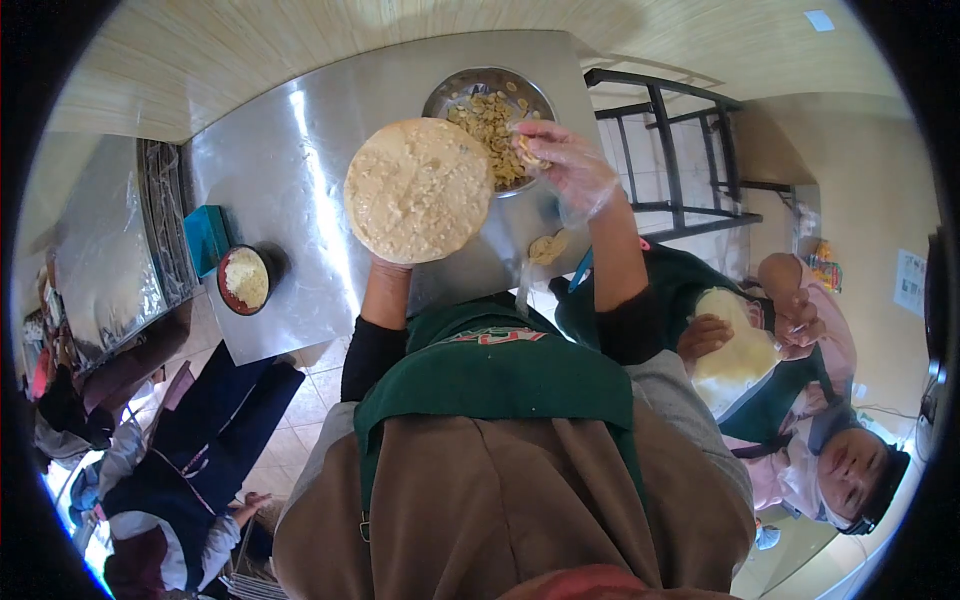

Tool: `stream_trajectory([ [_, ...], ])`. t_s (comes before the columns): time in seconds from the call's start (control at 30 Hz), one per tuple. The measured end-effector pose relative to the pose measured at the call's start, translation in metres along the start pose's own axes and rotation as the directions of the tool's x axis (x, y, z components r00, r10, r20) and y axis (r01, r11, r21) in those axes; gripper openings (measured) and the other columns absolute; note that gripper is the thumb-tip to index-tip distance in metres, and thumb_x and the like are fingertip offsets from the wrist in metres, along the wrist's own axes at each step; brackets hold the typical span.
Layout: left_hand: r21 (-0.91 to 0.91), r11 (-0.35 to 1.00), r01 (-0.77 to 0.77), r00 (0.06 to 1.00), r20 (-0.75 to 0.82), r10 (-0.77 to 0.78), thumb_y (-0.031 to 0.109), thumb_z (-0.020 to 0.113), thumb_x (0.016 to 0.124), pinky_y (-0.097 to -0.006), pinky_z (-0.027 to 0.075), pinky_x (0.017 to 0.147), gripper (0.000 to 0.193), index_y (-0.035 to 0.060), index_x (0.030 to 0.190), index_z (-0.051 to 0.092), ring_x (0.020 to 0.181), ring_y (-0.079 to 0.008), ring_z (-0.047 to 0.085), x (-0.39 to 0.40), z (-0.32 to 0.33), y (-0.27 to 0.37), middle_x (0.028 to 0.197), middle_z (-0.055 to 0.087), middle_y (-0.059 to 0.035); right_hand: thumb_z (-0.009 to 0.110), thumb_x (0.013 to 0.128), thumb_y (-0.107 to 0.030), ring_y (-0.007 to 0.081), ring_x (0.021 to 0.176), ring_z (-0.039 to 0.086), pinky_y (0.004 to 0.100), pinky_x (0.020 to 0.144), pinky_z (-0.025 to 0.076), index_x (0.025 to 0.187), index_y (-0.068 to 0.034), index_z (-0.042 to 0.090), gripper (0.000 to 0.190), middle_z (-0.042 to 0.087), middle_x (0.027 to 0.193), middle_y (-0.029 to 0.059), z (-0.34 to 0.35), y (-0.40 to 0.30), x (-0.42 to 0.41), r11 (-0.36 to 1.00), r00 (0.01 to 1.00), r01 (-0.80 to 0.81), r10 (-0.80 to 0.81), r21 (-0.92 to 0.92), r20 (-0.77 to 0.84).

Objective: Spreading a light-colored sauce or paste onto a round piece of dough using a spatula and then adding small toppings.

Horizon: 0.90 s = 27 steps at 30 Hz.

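My left hand (392,271) supports a round, pale flat base (420,191) from beneath, its fingers hidden; a lumpy cream-coloured spread covers the top. Over the right rim of a steel bowl (550,101) is my right hand (566,161), in a clear plastic glove, with several yellowish slices (533,154) pinched in its fingers. More flat slices (491,124) fill the bowl, which is partly covered by the round base. Below my right hand, a small beige heap (548,247) of unclear material lies near the table edge.
On the steel table (300,187), a dark bowl (244,280) of grated pale food stands at the left beside a teal container (206,240). Black metal frames (675,157) stand at the right. A co-worker (795,375) holds a bag close to my right side; other people are at lower left.
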<state>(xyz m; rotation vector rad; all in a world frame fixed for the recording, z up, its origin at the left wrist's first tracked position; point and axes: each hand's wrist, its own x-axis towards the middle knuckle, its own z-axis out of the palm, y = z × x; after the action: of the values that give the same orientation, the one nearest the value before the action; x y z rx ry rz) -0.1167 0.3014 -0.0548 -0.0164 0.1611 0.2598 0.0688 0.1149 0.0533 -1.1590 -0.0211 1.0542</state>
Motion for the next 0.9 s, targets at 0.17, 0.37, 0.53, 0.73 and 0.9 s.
stream_trajectory([
  [0.17,0.046,0.996,-0.070,0.997,-0.019,0.071,0.050,0.037,0.092,-0.0565,0.037,0.100,0.062,0.0129,0.141,0.030,0.127,-0.0363,0.039,-0.005,-0.005,-0.007,0.142,0.035,-0.0161,0.064,0.082,-0.003,0.0184,0.097,0.061,0.0294,0.079,0.052,0.115,-0.001,0.054,0.034,0.061,0.105,0.0091,-0.046,0.014,0.029,1.000,0.995,-0.010,0.009,-0.013,-0.095],
  [0.37,0.043,0.997,-0.059,0.998,-0.030,0.060,0.050,0.037,0.092,-0.0562,0.038,0.099,0.061,0.0128,0.141,0.030,0.126,-0.0363,0.039,-0.010,-0.009,-0.002,0.142,0.036,-0.0162,0.063,0.083,-0.003,0.0181,0.091,0.062,0.0288,0.076,0.052,0.111,-0.001,0.057,0.029,0.063,0.101,0.0101,-0.065,0.034,0.063,0.991,0.960,-0.062,0.028,-0.117,-0.277],
  [0.53,0.032,0.999,-0.040,0.999,-0.023,0.041,0.050,0.037,0.092,-0.0561,0.039,0.099,0.061,0.0128,0.141,0.031,0.126,-0.0363,0.040,-0.005,-0.012,0.000,0.141,0.036,-0.0163,0.062,0.085,-0.003,0.0163,0.084,0.062,0.0282,0.068,0.051,0.108,-0.001,0.060,0.024,0.063,0.093,0.0098,-0.066,0.043,0.083,0.975,0.924,-0.085,0.000,-0.205,-0.383],
  [0.73,0.020,0.999,-0.032,0.999,-0.023,0.032,0.049,0.038,0.092,-0.0558,0.039,0.098,0.061,0.0127,0.141,0.031,0.125,-0.0363,0.041,-0.002,-0.019,0.008,0.141,0.037,-0.0164,0.060,0.086,-0.006,0.0130,0.074,0.058,0.0244,0.065,0.049,0.107,0.000,0.059,0.022,0.061,0.090,0.0090,-0.042,0.021,0.071,0.965,0.993,-0.081,0.058,-0.249,-0.098],
  [0.9,0.008,1.000,-0.001,1.000,-0.024,0.001,0.049,0.038,0.092,-0.0556,0.040,0.098,0.061,0.0126,0.140,0.031,0.125,-0.0363,0.041,0.004,-0.020,0.011,0.141,0.037,-0.0164,0.063,0.085,-0.008,0.0107,0.070,0.057,0.0235,0.064,0.047,0.104,0.001,0.059,0.021,0.061,0.084,0.0060,0.007,-0.021,0.056,0.776,0.992,-0.044,0.109,-0.629,0.064],
])
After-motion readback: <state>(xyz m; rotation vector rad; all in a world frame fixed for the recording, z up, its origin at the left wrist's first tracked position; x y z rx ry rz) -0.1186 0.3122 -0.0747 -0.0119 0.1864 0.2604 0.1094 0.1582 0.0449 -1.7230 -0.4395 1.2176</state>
